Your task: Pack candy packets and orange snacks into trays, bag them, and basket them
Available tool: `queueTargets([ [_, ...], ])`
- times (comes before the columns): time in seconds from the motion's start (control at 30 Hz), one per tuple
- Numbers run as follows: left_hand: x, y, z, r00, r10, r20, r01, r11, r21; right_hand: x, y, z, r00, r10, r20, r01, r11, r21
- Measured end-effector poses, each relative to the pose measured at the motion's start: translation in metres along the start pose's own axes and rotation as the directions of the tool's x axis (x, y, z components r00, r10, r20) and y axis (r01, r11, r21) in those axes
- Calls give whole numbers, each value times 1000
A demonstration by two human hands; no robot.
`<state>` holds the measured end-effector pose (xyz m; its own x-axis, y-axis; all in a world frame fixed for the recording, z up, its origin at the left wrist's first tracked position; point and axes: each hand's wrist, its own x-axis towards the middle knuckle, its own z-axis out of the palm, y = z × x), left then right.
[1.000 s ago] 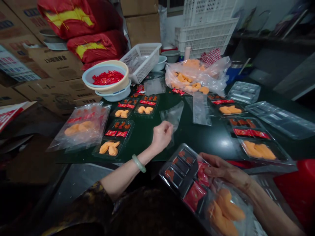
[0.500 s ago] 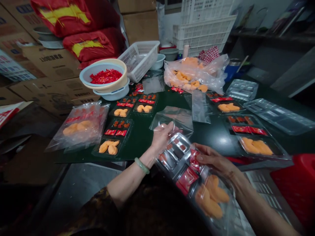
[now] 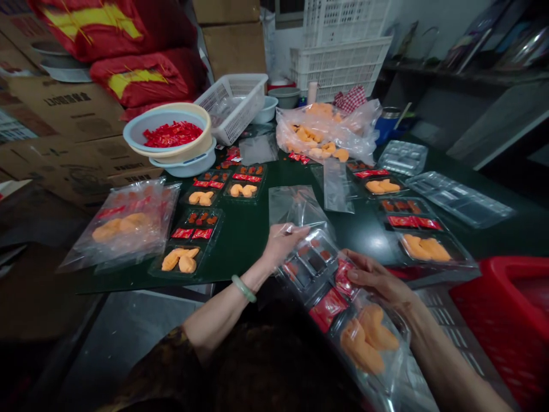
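Just a pinch of clear plastic bag (image 3: 295, 209) between the fingers of the left hand (image 3: 283, 243), at centre; right hand (image 3: 377, 280) half-curled, gripping the edge of the bagged black tray (image 3: 306, 266), lower right of centre, with red sachets (image 3: 328, 309) and orange food pieces (image 3: 369, 343) inside. Jade bangle (image 3: 243, 288) on the left wrist. Farther out, more open trays (image 3: 184, 243) on the dark green table (image 3: 244, 243); red basket (image 3: 501, 320) at lower right.

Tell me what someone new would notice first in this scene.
The eye falls first on a black tray of orange pieces and red sachets in a clear plastic bag, low at centre right, between the left hand and the right hand. Beyond it, a bowl of red sachets sits at the far left of the dark green table, with bright red sacks piled at upper left.
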<state>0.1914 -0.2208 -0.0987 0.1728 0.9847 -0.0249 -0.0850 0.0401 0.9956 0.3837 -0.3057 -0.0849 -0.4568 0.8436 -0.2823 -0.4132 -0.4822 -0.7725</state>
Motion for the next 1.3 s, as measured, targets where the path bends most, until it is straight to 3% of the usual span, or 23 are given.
queueTargets([
  [0.1,8,2,5,1000,15,9,-15,1000,-8,2,1,3,992,72,103,-67,996,-50],
  [0.2,15,10,9,995,40,96,-45,997,56,5,0,5,978,114,176,-101,991,-83],
  [0.37,16,22,1,973,120,195,-169,951,260,1,-6,1,996,33,81,-30,999,-35],
  [0.47,12,25,-8,953,134,273,-216,929,300,-4,-7,-2,1000,-8,-13,9,999,30],
  [0.6,4,27,-19,926,-10,377,-119,941,318,-7,-4,0,995,2,-104,8,996,93],
  [0.73,-3,26,-29,905,-102,412,-14,963,268,-7,0,4,987,8,-163,16,989,146],
  [0.9,-10,18,-30,877,-222,426,231,972,31,1,4,6,996,-28,-82,40,988,152],
  [1.0,-13,12,-27,896,-216,388,238,971,-10,4,7,5,995,-50,-86,62,988,140],
  [1.03,-14,9,-27,929,-182,321,191,982,6,4,8,5,995,-48,-91,60,990,130],
  [1.1,-15,4,-29,997,-10,79,2,995,102,3,10,3,994,-40,-100,52,992,118],
  [1.13,-15,2,-31,989,136,-64,-120,972,200,1,10,2,994,-34,-105,46,992,117],
  [1.2,-15,-1,-37,865,453,-216,-317,826,466,-1,11,1,991,-25,-129,41,991,124],
  [1.23,-15,-1,-40,793,580,-188,-380,712,591,-2,12,1,990,-15,-138,32,992,125],
  [1.3,-14,2,-46,704,710,20,-498,472,728,-4,11,3,988,0,-154,19,992,126],
])
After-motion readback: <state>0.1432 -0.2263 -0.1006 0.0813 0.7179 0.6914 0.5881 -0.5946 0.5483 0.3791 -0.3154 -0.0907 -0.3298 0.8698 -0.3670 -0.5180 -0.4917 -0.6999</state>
